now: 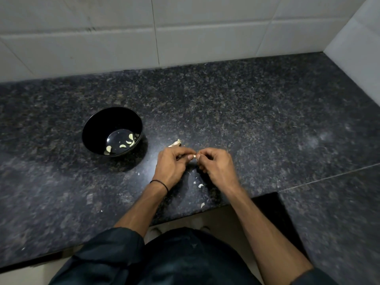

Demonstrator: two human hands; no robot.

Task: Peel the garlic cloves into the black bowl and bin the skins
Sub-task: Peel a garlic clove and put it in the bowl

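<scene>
A black bowl [90, 128] stands on the dark granite counter, left of my hands, with several peeled pale cloves [123, 146] lying in its bottom. My left hand [172, 163] and my right hand [216, 163] meet over the counter, and both pinch one small garlic clove [195, 157] between their fingertips. Just beyond my left hand lies a piece of unpeeled garlic [175, 143] on the counter. Small white skin flakes [200, 185] are scattered below my hands, near the counter's front edge.
The granite counter [257, 120] runs back to a white tiled wall [185, 31] and turns a corner on the right. Its front edge [185, 218] runs close to my body, with floor visible below. One skin flake [202, 205] lies right at that edge.
</scene>
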